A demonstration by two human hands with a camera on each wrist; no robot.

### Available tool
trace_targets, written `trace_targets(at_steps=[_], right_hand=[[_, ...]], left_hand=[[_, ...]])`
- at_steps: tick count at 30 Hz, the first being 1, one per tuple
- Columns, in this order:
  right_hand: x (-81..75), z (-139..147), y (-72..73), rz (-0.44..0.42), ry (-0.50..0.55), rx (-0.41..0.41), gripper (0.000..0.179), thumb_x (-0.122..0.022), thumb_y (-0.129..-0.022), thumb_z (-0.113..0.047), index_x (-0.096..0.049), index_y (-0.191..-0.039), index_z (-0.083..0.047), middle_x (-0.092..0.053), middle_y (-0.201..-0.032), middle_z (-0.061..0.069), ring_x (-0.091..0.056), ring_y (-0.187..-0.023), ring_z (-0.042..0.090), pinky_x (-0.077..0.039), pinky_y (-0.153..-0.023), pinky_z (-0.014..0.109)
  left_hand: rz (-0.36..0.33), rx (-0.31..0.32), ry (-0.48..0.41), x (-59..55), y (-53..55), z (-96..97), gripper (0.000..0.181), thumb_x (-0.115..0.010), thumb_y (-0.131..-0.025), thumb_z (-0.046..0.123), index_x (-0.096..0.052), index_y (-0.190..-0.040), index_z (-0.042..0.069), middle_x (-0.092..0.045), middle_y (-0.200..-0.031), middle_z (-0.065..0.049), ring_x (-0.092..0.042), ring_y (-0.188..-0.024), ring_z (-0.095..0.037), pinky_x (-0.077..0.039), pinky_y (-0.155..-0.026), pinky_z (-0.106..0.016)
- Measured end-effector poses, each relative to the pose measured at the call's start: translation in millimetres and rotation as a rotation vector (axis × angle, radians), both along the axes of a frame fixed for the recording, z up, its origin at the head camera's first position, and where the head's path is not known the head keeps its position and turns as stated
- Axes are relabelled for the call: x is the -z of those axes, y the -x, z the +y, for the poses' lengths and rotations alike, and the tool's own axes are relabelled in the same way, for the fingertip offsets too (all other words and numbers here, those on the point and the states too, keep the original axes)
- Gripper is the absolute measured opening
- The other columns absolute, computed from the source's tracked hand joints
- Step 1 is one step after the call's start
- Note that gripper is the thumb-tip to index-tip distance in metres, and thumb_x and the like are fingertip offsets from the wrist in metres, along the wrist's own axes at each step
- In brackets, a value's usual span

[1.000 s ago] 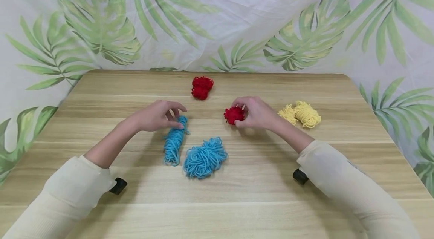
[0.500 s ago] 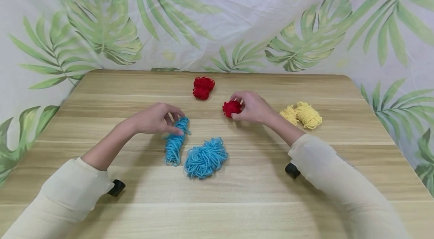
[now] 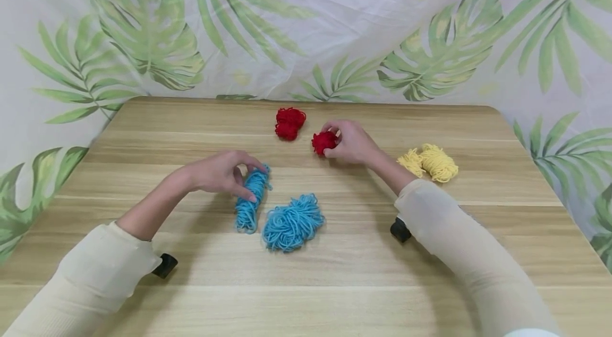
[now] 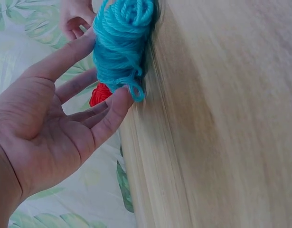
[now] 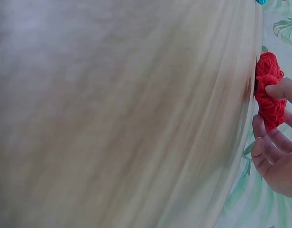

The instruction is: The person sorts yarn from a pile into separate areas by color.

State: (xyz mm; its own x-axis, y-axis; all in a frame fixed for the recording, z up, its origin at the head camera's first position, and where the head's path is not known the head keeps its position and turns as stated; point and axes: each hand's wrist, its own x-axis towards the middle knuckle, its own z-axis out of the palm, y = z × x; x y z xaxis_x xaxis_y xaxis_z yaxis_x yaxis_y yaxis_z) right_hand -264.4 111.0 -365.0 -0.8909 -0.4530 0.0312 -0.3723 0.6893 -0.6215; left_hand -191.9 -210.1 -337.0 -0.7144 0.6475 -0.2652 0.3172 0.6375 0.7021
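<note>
In the head view my left hand [image 3: 217, 172] is at the far end of a long blue yarn bundle [image 3: 247, 213] lying on the table. The left wrist view shows the thumb against one side of this bundle [image 4: 119, 52] and fingertips at its looped end. My right hand [image 3: 353, 143] grips a small red yarn bundle [image 3: 323, 143] between thumb and fingers. Its thumb presses on the red strands [image 5: 271, 109] in the right wrist view. Another red yarn bundle [image 3: 289, 124] lies just beyond, to the left. A rounder, looser blue yarn bundle [image 3: 292, 224] sits right of the long one.
Two yellow yarn bundles [image 3: 439, 163] lie side by side at the right, behind the right forearm. The wooden table [image 3: 306, 308] ends at the back against a leaf-printed cloth [image 3: 287, 18]. A dark wrist camera [image 3: 164, 266] sticks out under the left cuff.
My right hand has carried the red bundle away from me and slightly left, closer to the other red one. The left hand has shifted slightly right and nearer along the blue bundle.
</note>
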Motion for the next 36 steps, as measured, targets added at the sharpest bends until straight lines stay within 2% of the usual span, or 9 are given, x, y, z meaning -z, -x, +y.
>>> trace_targets(at_steps=[9,14,24,28,33,36], right_hand=[[1.3,-7.1,10.5,-0.024,0.049,0.015,0.042,-0.080,-0.084,-0.009,-0.066,-0.124,-0.004,-0.064,-0.119,0.017,-0.062,-0.096,0.030,-0.057,-0.084,0.039],[1.9,-9.6,14.4,-0.025,0.057,0.022,0.041,-0.080,-0.084,-0.009,-0.066,-0.122,-0.004,-0.063,-0.118,0.018,-0.061,-0.095,0.030,-0.055,-0.084,0.039],[2.8,-18.1,23.0,-0.067,0.075,0.057,0.038,-0.078,-0.085,-0.010,-0.066,-0.122,-0.006,-0.063,-0.117,0.016,-0.059,-0.101,0.029,-0.054,-0.085,0.038],[2.6,-22.3,26.9,-0.065,0.044,0.066,0.038,-0.079,-0.087,-0.012,-0.066,-0.122,-0.006,-0.064,-0.119,0.017,-0.059,-0.103,0.029,-0.053,-0.088,0.040],[4.5,-26.7,30.4,-0.069,0.017,0.076,0.038,-0.078,-0.090,-0.013,-0.066,-0.125,-0.007,-0.065,-0.121,0.016,-0.059,-0.105,0.029,-0.053,-0.091,0.040],[5.5,-29.1,31.9,-0.077,0.019,0.080,0.037,-0.078,-0.091,-0.013,-0.066,-0.125,-0.007,-0.066,-0.122,0.016,-0.060,-0.107,0.029,-0.053,-0.092,0.041]], left_hand=[[-0.073,-0.025,-0.011,0.5,-0.1,2.8,0.058,-0.085,-0.087,0.011,-0.061,-0.137,-0.005,-0.053,-0.139,-0.025,-0.069,-0.069,-0.017,-0.055,-0.065,-0.027],[-0.100,-0.049,-0.018,1.1,-0.3,3.4,0.055,-0.084,-0.087,0.007,-0.063,-0.136,-0.005,-0.048,-0.135,-0.024,-0.067,-0.066,-0.021,-0.054,-0.062,-0.027],[-0.088,-0.062,-0.024,1.8,0.4,3.9,0.046,-0.082,-0.087,0.002,-0.068,-0.130,-0.003,-0.049,-0.133,-0.024,-0.056,-0.059,-0.020,-0.045,-0.057,-0.022],[-0.057,-0.047,-0.003,1.2,0.7,4.5,0.046,-0.083,-0.087,0.006,-0.069,-0.130,-0.002,-0.054,-0.129,-0.021,-0.055,-0.059,-0.019,-0.043,-0.057,-0.023],[-0.029,-0.026,0.008,-0.1,1.1,4.5,0.048,-0.084,-0.087,0.011,-0.068,-0.131,-0.003,-0.062,-0.133,-0.021,-0.062,-0.063,-0.018,-0.049,-0.061,-0.025],[-0.024,-0.036,0.019,-2.3,0.4,3.4,0.050,-0.084,-0.088,0.014,-0.068,-0.132,-0.003,-0.063,-0.135,-0.022,-0.065,-0.072,-0.017,-0.054,-0.067,-0.028]])
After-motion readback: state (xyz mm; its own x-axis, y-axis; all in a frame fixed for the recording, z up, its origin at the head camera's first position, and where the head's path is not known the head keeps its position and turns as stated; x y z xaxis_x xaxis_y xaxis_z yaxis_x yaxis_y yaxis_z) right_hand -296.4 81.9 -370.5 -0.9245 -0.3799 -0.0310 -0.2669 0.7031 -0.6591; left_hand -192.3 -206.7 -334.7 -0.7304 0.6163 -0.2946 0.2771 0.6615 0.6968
